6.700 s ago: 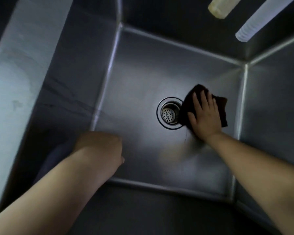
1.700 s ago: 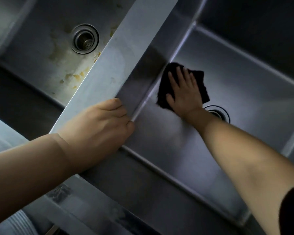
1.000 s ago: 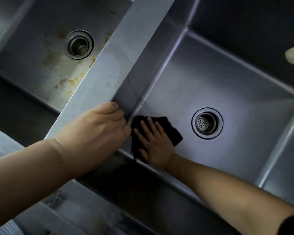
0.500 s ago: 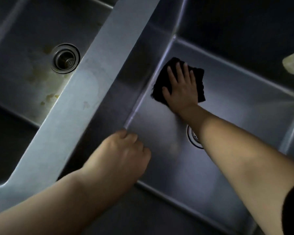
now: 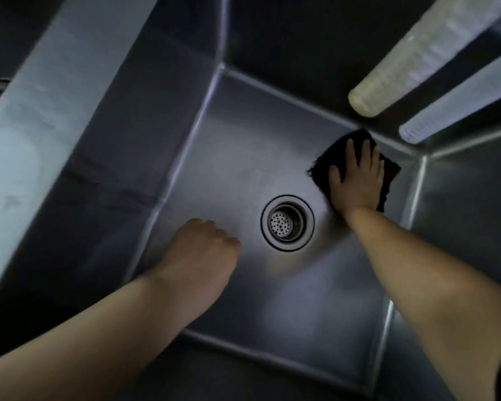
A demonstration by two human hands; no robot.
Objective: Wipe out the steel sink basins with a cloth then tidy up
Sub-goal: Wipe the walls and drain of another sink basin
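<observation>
From the head camera, the view looked straight down into a steel sink basin point(image 5: 243, 157), its floor a dull brushed grey with a round drain strainer point(image 5: 287, 222) set near the middle. The right hand point(image 5: 356, 180) lay flat on a dark cloth point(image 5: 388, 169), fingers straight and slightly spread, pressing the cloth onto the basin floor near the far right corner, up and to the right of the drain and apart from it. The cloth showed past the fingertips and along both sides of the hand, its far edge close to the seam where the floor met the back wall. The left hand point(image 5: 203, 250) hung over the near left part of the basin floor, to the left of the drain, with the fingers curled under so that only the knuckles showed; it held nothing that could be seen. On the left ran the broad flat divider point(image 5: 41, 117) between this basin and the next, pale and smudged. At the upper right two pale tubes point(image 5: 411, 65) reached in over the basin from beyond the frame, one yellowish at its tip, the other clear and ribbed.
</observation>
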